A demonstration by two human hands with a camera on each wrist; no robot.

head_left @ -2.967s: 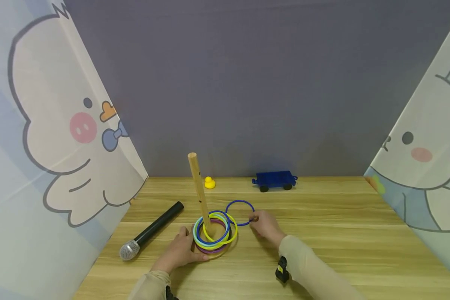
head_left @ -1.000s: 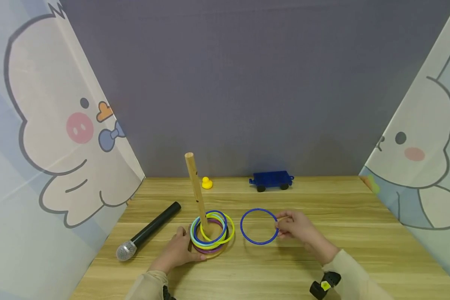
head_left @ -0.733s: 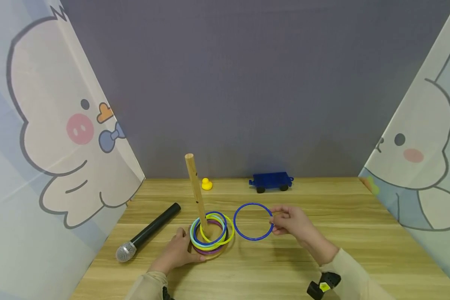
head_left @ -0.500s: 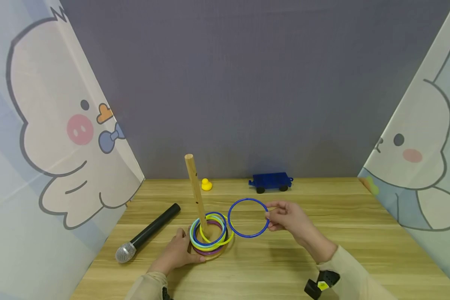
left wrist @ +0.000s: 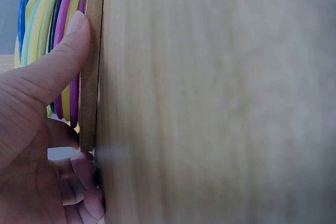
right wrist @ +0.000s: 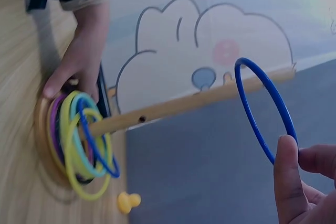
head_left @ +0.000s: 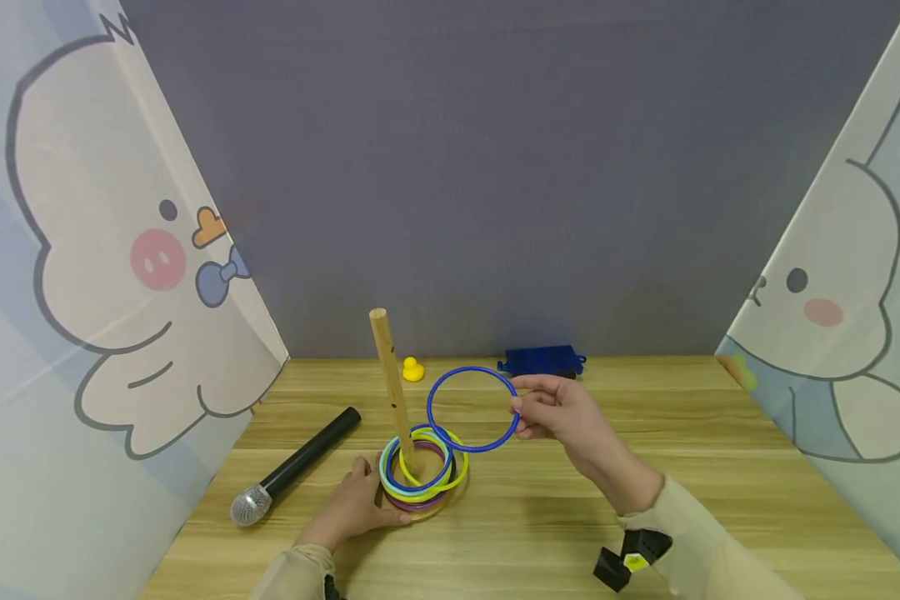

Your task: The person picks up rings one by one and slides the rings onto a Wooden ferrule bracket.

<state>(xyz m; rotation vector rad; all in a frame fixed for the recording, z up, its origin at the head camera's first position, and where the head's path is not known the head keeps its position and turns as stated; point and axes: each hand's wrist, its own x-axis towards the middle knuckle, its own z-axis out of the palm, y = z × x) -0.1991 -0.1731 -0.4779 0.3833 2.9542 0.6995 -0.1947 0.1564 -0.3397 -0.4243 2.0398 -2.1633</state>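
My right hand point(head_left: 566, 417) pinches a blue ring point(head_left: 473, 451) between thumb and fingers. The ring hangs tilted above the table, to the right of the wooden peg point(head_left: 392, 367). Several coloured rings point(right wrist: 79, 153) in yellow, light blue, purple, black and blue lie stacked around the foot of that peg. Its round wooden base point(left wrist: 91, 77) stands flat on the table. My left hand point(head_left: 352, 504) grips the base from the left, thumb point(left wrist: 73, 45) against the near edge and the other fingers curled at the far side. The top yellow and blue rings lie askew.
A black microphone point(head_left: 311, 454) with a silver head lies to the left. At the back stand a small yellow rubber duck point(head_left: 413, 370) and a blue toy wagon point(head_left: 542, 361). A grey cloth wall point(head_left: 495, 183) rises behind the wooden table point(head_left: 645, 433).
My right hand has picked the blue ring off the table, drawn it right, then lifted it and brought it left towards the peg. The left hand has stayed at the base.
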